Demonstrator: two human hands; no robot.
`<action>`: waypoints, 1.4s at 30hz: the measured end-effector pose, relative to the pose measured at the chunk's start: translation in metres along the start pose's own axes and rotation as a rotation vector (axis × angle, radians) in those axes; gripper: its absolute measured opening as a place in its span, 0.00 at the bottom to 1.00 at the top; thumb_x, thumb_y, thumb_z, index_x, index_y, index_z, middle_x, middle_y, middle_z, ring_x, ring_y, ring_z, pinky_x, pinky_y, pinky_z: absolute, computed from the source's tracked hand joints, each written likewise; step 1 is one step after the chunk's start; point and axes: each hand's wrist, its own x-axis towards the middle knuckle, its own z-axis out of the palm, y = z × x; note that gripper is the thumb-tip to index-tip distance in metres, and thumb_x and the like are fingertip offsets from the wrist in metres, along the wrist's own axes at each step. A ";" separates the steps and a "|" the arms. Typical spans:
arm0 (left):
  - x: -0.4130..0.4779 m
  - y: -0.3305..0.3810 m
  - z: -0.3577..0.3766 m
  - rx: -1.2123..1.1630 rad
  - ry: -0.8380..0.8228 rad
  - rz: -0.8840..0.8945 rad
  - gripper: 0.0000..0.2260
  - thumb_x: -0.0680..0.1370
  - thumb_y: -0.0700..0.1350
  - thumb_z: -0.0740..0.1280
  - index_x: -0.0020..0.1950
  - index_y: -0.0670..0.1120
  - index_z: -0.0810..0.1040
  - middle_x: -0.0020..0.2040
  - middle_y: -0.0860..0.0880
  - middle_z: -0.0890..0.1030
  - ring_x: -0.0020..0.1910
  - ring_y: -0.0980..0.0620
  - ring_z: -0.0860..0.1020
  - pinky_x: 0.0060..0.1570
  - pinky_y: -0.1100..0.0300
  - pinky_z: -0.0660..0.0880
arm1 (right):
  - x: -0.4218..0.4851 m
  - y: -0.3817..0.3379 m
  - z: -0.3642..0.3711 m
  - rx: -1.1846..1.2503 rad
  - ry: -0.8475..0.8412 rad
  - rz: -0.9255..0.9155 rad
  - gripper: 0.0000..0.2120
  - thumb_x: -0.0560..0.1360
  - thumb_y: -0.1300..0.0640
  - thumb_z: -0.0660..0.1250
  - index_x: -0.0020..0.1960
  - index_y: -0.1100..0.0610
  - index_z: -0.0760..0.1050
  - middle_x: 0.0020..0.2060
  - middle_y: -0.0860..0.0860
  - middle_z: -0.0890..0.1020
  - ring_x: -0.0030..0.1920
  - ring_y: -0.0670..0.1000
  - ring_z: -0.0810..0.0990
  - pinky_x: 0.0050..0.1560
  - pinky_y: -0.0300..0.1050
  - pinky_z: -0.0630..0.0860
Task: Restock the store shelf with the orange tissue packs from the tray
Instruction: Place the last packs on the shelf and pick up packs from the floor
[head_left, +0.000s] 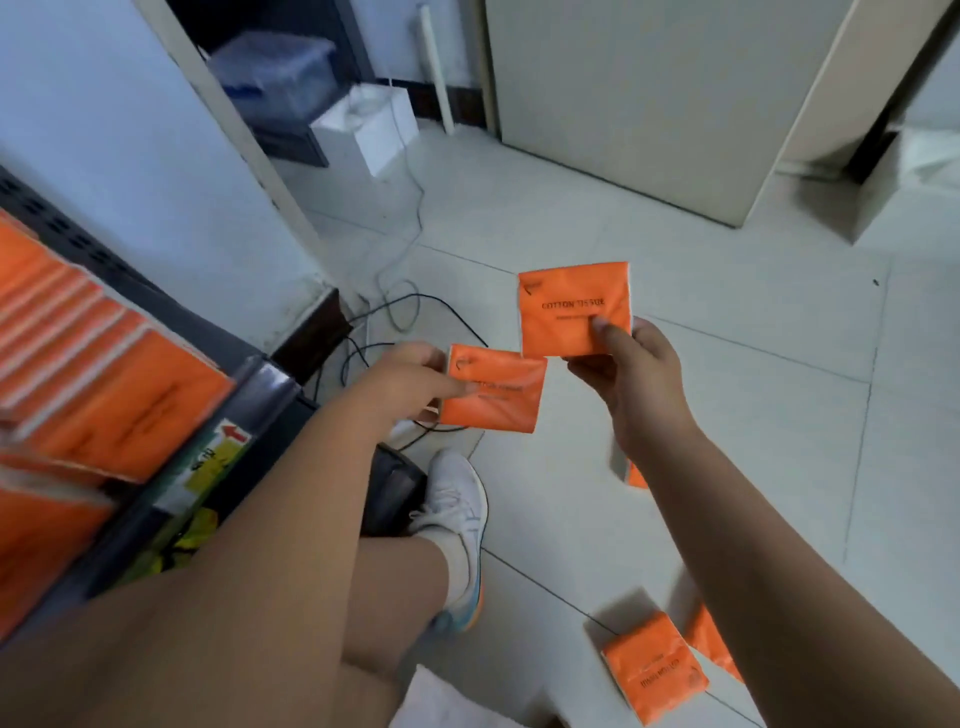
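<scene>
Currently the main risk is grip: each orange pack is held by one edge only, so slick wrap could slip and drop to the floor (753, 415), where loose packs (654, 670) lie. The shelf row (119, 395) on the left leans; shoving one in may tip it. The left hand (410, 379) pinches the lower pack (498, 395), and the right hand (631, 374) pinches the upper pack (574, 306). No tray is identifiable.

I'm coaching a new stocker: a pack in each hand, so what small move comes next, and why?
Probably swing the left hand with its orange pack to the shelf and set it by the row of packs there: that hand is nearer the shelf, and the right hand holds a second pack.
</scene>
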 end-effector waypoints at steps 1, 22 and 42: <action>-0.013 0.013 -0.012 0.021 0.006 0.030 0.13 0.74 0.40 0.77 0.58 0.42 0.82 0.54 0.42 0.86 0.49 0.47 0.86 0.49 0.51 0.84 | -0.003 -0.010 0.011 0.047 -0.025 0.003 0.05 0.80 0.59 0.68 0.53 0.59 0.75 0.49 0.60 0.83 0.51 0.58 0.84 0.55 0.53 0.83; -0.271 -0.016 -0.203 -0.104 0.695 0.221 0.10 0.74 0.39 0.77 0.54 0.43 0.82 0.48 0.47 0.87 0.43 0.54 0.83 0.42 0.58 0.78 | -0.149 -0.083 0.274 0.013 -0.721 -0.016 0.15 0.78 0.61 0.70 0.64 0.61 0.75 0.51 0.58 0.86 0.50 0.58 0.87 0.54 0.53 0.84; -0.263 -0.115 -0.302 0.108 1.332 0.301 0.22 0.71 0.44 0.76 0.61 0.59 0.76 0.46 0.56 0.82 0.45 0.52 0.80 0.46 0.56 0.76 | -0.176 -0.014 0.454 -0.145 -0.899 -0.103 0.12 0.78 0.58 0.70 0.60 0.56 0.76 0.55 0.55 0.86 0.55 0.55 0.85 0.56 0.52 0.81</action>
